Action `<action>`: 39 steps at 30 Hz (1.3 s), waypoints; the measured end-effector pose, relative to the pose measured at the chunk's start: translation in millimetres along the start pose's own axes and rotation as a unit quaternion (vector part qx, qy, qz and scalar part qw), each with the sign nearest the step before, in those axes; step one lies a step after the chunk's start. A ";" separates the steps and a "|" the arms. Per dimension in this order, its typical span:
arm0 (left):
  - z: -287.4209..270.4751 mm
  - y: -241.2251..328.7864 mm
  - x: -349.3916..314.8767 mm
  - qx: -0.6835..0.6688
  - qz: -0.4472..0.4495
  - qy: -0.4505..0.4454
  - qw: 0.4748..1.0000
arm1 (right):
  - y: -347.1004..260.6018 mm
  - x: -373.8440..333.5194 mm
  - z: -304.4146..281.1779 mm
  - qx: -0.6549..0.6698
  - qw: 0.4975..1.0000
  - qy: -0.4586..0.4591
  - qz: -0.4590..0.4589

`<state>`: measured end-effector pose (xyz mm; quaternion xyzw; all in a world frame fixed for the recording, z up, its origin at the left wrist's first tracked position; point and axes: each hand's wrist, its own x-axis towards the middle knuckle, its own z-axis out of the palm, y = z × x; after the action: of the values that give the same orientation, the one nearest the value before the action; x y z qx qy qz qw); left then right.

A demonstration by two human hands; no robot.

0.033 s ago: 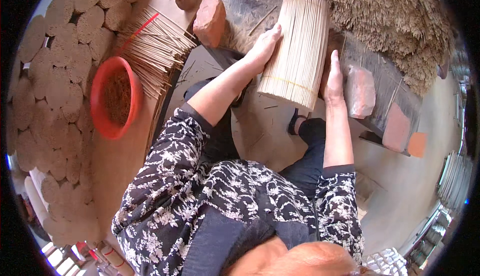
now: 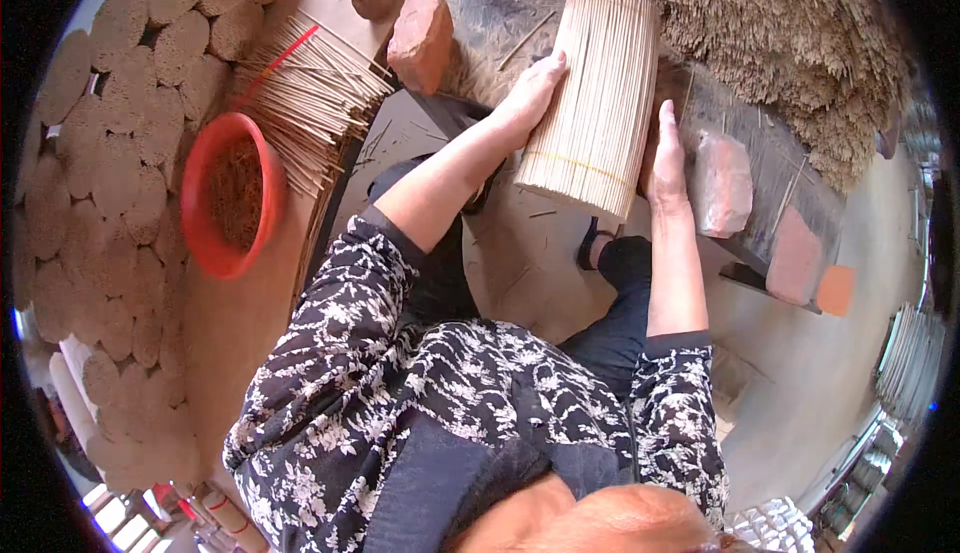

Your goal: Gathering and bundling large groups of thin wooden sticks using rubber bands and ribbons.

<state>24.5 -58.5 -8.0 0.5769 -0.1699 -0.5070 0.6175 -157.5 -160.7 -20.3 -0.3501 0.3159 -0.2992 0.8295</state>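
Observation:
A thick round bundle of thin pale sticks [image 2: 590,98] is held between my two hands, with a yellow band round its near end. My left hand [image 2: 533,101] presses on its left side, thumb and fingers along the sticks. Against the right side rests my right hand [image 2: 664,163], its thumb pointing up and its fingers partly hidden behind the bundle. The bundle leans slightly, its far end over the dark work bench [image 2: 500,18] and its near end out past the bench edge.
A large heap of brown sticks [image 2: 740,13] lies at the far right. Bricks sit on the bench, one at left [image 2: 420,43] and one at right [image 2: 722,183]. On the left are a red bowl [image 2: 270,203], loose sticks [image 2: 310,103] and a stack of round bundles [image 2: 110,173].

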 end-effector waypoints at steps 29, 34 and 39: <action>3.0 -39.0 -39.6 0.034 -0.142 -0.057 0.988 | 38.2 -43.8 -16.6 -0.150 0.980 0.105 -0.082; -9.4 -29.7 -6.8 0.046 -0.127 -0.023 0.991 | 16.8 -29.8 -31.1 -0.200 0.956 0.149 -0.152; 1.6 -11.8 40.9 0.001 0.048 0.108 0.993 | -9.3 12.5 -31.9 -0.271 0.951 0.133 -0.071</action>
<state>35.6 -90.9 -33.3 0.6204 -0.1302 -0.4113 0.6549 -175.7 -187.6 -34.7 -0.5403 0.4666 -0.3040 0.6308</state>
